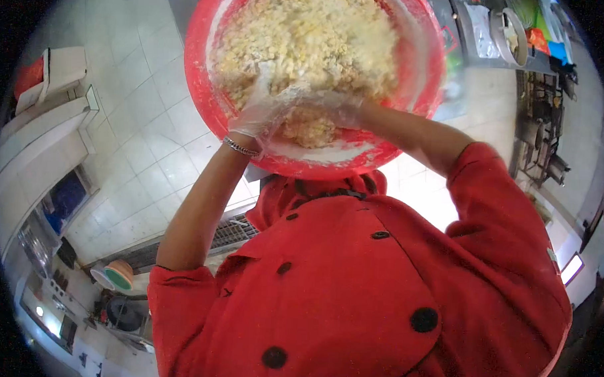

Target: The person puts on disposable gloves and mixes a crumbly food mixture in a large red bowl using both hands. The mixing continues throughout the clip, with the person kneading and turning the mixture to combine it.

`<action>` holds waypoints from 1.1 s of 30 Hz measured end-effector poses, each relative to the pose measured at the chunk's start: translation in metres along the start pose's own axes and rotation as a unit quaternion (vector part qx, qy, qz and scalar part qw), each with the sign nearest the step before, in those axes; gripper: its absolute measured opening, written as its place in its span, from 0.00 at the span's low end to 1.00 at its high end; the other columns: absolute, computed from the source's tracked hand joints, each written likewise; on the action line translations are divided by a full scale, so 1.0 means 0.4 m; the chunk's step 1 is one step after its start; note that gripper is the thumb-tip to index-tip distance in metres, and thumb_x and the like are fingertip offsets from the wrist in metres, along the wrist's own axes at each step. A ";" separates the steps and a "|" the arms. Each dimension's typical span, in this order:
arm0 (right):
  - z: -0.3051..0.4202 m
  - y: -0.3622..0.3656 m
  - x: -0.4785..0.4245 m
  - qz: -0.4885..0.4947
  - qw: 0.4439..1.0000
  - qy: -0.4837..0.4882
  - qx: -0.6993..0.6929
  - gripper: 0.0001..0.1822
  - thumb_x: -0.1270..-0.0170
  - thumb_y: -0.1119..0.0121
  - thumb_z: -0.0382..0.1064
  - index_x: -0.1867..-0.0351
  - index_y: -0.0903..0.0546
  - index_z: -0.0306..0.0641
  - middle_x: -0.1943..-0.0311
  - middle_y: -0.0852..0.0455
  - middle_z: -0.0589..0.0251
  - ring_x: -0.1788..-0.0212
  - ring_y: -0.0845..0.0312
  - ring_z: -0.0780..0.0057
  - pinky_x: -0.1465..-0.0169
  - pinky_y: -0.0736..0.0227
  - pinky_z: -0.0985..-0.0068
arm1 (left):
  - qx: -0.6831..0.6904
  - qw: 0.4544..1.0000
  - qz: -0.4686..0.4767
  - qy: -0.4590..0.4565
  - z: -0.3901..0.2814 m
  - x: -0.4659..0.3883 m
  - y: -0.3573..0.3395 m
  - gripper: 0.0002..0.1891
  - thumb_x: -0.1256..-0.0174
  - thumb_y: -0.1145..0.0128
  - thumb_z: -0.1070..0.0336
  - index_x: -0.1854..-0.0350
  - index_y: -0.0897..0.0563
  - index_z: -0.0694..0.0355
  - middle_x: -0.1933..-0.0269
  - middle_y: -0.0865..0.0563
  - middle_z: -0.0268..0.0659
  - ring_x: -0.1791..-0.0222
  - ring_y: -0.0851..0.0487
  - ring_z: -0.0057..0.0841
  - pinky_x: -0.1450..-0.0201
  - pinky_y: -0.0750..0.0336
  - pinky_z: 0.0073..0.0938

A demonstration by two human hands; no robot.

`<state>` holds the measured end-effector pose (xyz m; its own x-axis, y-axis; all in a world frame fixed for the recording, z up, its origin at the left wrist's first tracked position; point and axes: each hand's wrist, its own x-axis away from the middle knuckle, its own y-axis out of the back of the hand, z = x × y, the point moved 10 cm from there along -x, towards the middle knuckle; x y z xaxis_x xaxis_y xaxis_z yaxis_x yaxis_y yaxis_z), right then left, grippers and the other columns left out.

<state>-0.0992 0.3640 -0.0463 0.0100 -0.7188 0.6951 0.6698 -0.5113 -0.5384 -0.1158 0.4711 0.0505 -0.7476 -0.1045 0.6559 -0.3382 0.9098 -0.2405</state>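
A large red plastic basin (199, 70) lies in front of me, its inner wall smeared with white flour. It holds a heap of pale yellow, crumbly mixture (312, 34) with small lumps in it. My left hand (272, 107), in a clear plastic glove, is in the near part of the mixture, thumb raised and fingers turned inward. A metal chain bracelet (241, 146) circles that wrist. My right hand (339, 107), also gloved and blurred, reaches in from the right, close beside the left. Mixture and glove film hide the fingers of both hands.
At upper right, a metal table (496, 58) bears a plastic bag (482, 33) and a round container (509, 38). Black metal racks (539, 122) stand at right. Pale floor tiles (155, 103) and a floor grate (233, 231) lie left. Bowls (119, 274) sit at lower left.
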 end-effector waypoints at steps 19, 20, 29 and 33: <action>0.363 0.005 0.404 -0.234 0.532 0.072 0.811 0.22 0.34 0.51 0.40 0.38 0.29 0.48 0.39 0.26 0.64 0.38 0.31 0.68 0.33 0.40 0.65 | -0.663 0.600 0.048 -0.444 -0.246 -0.093 -0.001 0.26 0.38 0.46 0.65 0.35 0.30 0.54 0.40 0.22 0.37 0.41 0.25 0.31 0.38 0.32 0.37; 0.338 0.002 0.405 -0.220 0.493 0.046 0.840 0.22 0.34 0.50 0.41 0.38 0.29 0.48 0.39 0.26 0.64 0.37 0.31 0.68 0.33 0.40 0.65 | -0.675 0.591 0.044 -0.441 -0.238 -0.095 0.018 0.25 0.38 0.47 0.65 0.35 0.30 0.54 0.40 0.22 0.37 0.41 0.25 0.31 0.38 0.32 0.37; 0.180 0.015 0.445 -0.162 0.718 0.057 0.674 0.29 0.34 0.52 0.36 0.31 0.39 0.39 0.35 0.31 0.54 0.37 0.34 0.59 0.31 0.42 0.58 | -0.602 0.786 0.047 -0.134 -0.109 -0.044 0.021 0.22 0.33 0.53 0.50 0.37 0.29 0.45 0.43 0.25 0.48 0.44 0.27 0.42 0.40 0.38 0.41; 0.115 0.029 0.326 -0.156 0.932 0.010 0.326 0.28 0.30 0.60 0.33 0.29 0.46 0.37 0.38 0.30 0.44 0.34 0.36 0.56 0.30 0.43 0.60 | -0.666 0.736 0.120 -0.008 0.093 -0.116 0.049 0.28 0.27 0.68 0.60 0.25 0.50 0.43 0.26 0.42 0.41 0.28 0.42 0.48 0.25 0.61 0.50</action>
<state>-0.0558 0.2860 0.0601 -0.2694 -0.5949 0.7573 0.9470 -0.3064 0.0962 -0.1090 0.4788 -0.0111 -0.7048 0.1284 0.6977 0.6575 0.4874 0.5746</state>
